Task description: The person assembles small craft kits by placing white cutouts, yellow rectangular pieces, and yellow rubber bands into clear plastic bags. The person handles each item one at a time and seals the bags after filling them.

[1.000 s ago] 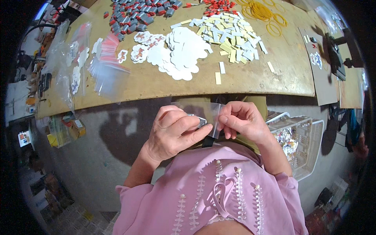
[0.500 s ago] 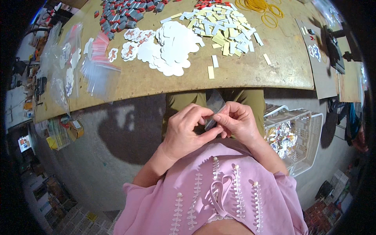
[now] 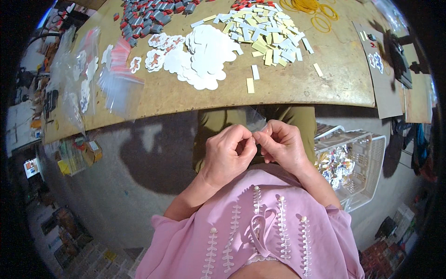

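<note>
- Table [image 3: 297, 86]: spans 12 o'clock from the hands.
- White basket [image 3: 381, 156]: at 4 o'clock, holding printed pieces; any lettering too small to read.
- White cut-outs [image 3: 204, 56]: piled at 11 o'clock.
- Left hand [image 3: 228, 152]: forearm from 7 o'clock, thumb and forefinger pinching the bag's near edge.
- Right hand [image 3: 284, 144]: forearm from 5 o'clock, pinching alongside, fingertips meeting the left's.
- Clear bag [image 3: 255, 118]: between both hands, pointing to 12 o'clock.

Yellow bands [image 3: 307, 8] on a tan table [image 3: 320, 90], white plastic basket [image 3: 377, 156], grey floor [image 3: 104, 195]
</note>
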`<state>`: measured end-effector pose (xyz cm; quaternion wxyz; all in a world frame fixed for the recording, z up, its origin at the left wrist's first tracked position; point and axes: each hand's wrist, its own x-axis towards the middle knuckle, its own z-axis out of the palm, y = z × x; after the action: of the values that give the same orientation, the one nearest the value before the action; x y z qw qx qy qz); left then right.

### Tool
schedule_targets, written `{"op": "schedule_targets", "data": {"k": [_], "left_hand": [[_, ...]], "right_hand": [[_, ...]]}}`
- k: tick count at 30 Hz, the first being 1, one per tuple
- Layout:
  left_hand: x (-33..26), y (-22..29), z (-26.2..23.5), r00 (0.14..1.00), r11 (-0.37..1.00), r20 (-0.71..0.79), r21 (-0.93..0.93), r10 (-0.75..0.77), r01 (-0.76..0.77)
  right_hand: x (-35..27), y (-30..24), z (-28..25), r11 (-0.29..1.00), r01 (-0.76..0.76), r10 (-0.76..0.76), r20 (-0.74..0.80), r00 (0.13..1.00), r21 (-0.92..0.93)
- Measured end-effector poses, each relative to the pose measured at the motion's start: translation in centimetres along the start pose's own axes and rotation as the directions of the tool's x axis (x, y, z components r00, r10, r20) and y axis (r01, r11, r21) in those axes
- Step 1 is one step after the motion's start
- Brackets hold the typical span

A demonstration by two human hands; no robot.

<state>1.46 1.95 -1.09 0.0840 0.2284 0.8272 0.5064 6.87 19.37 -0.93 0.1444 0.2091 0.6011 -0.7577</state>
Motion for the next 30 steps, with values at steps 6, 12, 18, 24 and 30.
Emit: {"op": "schedule_targets", "data": {"k": [6, 12, 18, 24, 30], "left_hand": [[0.8, -0.8, -1.1, 0.993, 0.984, -0.019, 0.139, 0.119, -0.116], [0.5, -0.2, -2.6, 0.916, 0.862, 0.217, 0.32, 0.338, -0.394], [-0.3, -1.7, -4.7, 0.896, 0.874, 0.265, 0.245, 0.356, -0.42], [0.2, -0.7, -8.6, 0.847, 0.878, 0.38, 0.152, 0.372, -0.453], [6.8, -3.1, -14.3, 0.956, 0.859, -0.075, 0.464, 0.283, -0.217]], "right_hand": [[-0.6, 0.5, 0.1, 0.994, -0.031, 0.036, 0.039, 0.999, -0.106], [0.2, 0.8, -0.1, 0.978, 0.022, -0.039, -0.081, 0.996, -0.206], [0.6, -1.1, -0.6, 0.201, 0.715, -0.784, 0.327, 0.527, -0.67], [-0.2, -2.6, -0.1, 0.116, 0.717, -0.49, 0.588, 0.644, -0.688], [-0.2, -1.9, 0.0, 0.212, 0.7, -0.493, 0.544, 0.68, -0.682]]}}
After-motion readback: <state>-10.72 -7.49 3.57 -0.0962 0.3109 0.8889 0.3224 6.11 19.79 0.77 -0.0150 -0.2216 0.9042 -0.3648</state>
